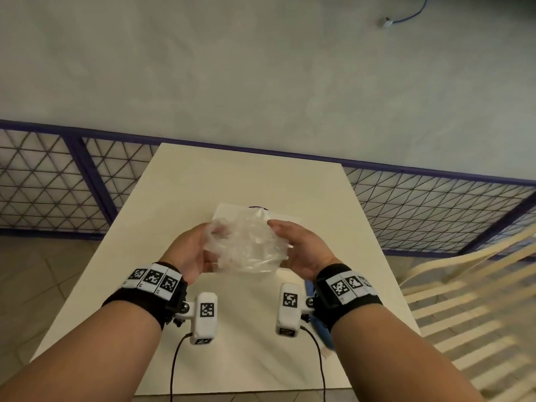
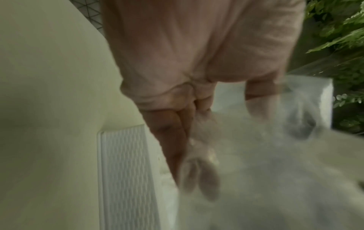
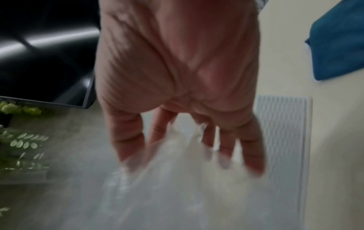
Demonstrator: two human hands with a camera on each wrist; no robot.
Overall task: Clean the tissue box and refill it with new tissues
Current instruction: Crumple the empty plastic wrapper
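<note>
The tabletop is cream. A clear, crinkled plastic wrapper shows pale grey. Beneath it lies a white ribbed panel, probably the tissue box. A blue cloth sits nearby. The wristbands are black with black-and-white checker tags.

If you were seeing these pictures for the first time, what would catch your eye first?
A crumpled clear plastic wrapper, held above the middle of the cream table between the left hand and right hand. Beneath it lies a white ribbed piece, and a blue cloth sits at the right.
</note>
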